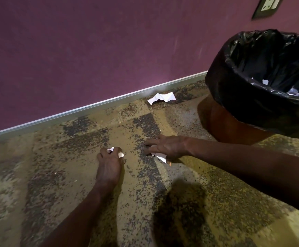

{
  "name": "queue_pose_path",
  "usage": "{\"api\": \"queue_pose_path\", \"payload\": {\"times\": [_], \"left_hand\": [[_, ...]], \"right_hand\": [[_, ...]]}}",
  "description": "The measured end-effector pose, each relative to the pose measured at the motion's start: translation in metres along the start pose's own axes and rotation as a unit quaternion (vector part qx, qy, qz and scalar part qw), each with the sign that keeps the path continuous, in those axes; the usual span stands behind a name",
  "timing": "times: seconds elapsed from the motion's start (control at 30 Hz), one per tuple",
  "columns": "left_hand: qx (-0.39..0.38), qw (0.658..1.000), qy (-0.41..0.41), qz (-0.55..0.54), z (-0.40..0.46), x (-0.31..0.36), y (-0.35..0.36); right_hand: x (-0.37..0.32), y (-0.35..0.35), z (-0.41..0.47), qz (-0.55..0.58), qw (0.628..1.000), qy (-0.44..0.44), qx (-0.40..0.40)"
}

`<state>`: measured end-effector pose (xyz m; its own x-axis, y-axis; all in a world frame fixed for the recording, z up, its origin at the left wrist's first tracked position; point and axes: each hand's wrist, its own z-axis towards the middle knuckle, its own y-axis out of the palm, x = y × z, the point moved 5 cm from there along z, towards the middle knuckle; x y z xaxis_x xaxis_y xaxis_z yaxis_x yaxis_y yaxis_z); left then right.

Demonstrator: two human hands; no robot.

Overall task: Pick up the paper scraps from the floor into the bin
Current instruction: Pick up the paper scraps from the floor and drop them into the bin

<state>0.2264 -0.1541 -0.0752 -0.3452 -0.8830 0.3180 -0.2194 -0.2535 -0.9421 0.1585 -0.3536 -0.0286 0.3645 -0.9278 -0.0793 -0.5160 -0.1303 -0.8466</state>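
Risk: thin scraps could slip out en route to the bin [262, 97] if either pinch is loose, esp. the right hand [164, 147], whose fingers [149, 144] splay over a scrap [160, 157] lying under its thumb side on the floor [56, 166]; firm grip can't be told. Left hand [109, 161] fingers curl round a crumpled scrap [115, 152] at the fingertips. Third scrap [162, 98] lies by the wall, well apart from both.

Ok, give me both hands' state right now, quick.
Left hand: fingers curled round a small paper scrap, gripping it.
Right hand: low over the floor, pinching another scrap.
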Motion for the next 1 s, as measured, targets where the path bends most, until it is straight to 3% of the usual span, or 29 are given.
{"api": "queue_pose_path", "payload": {"times": [0.17,0.33,0.43,0.57,0.73,0.87,1.0], "left_hand": [[0.034,0.997,0.011,-0.069,0.008,-0.005,0.000],[0.043,0.993,-0.019,-0.112,0.024,0.000,-0.003],[0.062,0.990,-0.008,-0.129,0.038,0.005,-0.003],[0.099,0.984,-0.047,-0.144,0.052,0.005,0.004],[0.167,0.967,-0.086,-0.170,0.049,0.002,0.011],[0.212,0.959,-0.090,-0.164,0.047,0.007,0.011],[0.215,0.959,-0.105,-0.154,0.048,0.008,0.011]], "right_hand": [[-0.002,-0.003,0.001,0.058,0.995,-0.013,0.086],[0.008,0.002,0.008,0.159,0.986,0.022,0.037],[0.031,0.004,0.011,0.283,0.952,0.087,0.080],[0.082,-0.009,0.016,0.363,0.884,0.178,0.234],[0.148,-0.030,0.023,0.319,0.821,0.304,0.364],[0.172,-0.036,0.041,0.260,0.819,0.374,0.348],[0.174,-0.043,0.059,0.238,0.825,0.350,0.374]]}}
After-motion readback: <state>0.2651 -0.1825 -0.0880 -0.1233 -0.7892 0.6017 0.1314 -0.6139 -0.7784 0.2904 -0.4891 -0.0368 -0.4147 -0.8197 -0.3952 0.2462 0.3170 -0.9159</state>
